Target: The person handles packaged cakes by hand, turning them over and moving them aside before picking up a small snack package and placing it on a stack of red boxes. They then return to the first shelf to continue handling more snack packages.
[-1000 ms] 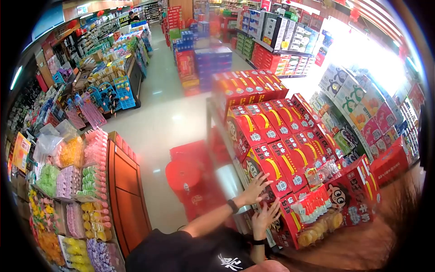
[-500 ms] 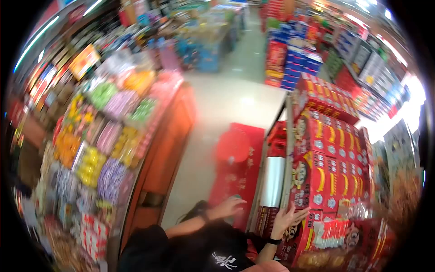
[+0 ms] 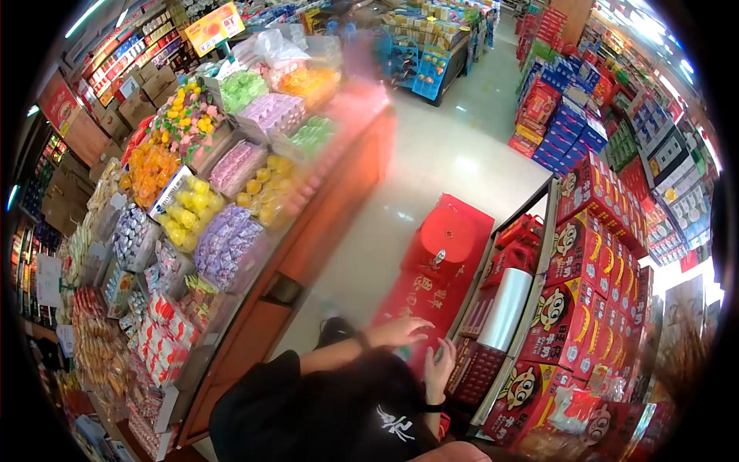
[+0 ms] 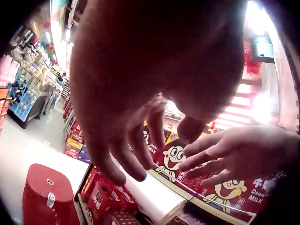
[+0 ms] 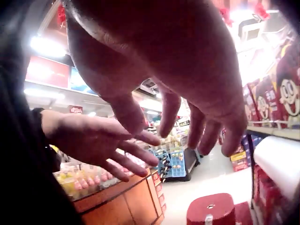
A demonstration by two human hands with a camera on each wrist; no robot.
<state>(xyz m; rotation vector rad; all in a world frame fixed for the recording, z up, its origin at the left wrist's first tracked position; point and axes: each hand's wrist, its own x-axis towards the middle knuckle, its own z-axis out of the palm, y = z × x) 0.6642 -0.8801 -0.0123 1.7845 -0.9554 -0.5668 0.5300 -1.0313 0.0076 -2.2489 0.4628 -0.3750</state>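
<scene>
My left hand (image 3: 396, 333) hangs in front of my body with nothing in it, its fingers loosely bent. Close beside it, my right hand (image 3: 439, 366) is raised with fingers spread and also holds nothing. The left wrist view has the right hand (image 4: 234, 152) overlapping the stacked red milk cartons (image 4: 174, 157). A white roll (image 3: 504, 308) lies on a shelf just right of the hands. Beyond the hands stands a red stool (image 3: 448, 233) by red printed material (image 3: 416, 289) along the shelf.
On the left, a wooden counter (image 3: 327, 239) carries bins of wrapped sweets, including yellow ones (image 3: 188, 215) and purple ones (image 3: 229, 245). A pale tiled aisle (image 3: 462, 165) runs ahead. Blue boxes (image 3: 570, 123) are stacked at its far right, and a display table (image 3: 456, 65) stands at the back.
The head view has swung left, bringing more of the sweets counter into view. Both hands have come away from the red milk cartons, the left one first, and are now close together before my body.
</scene>
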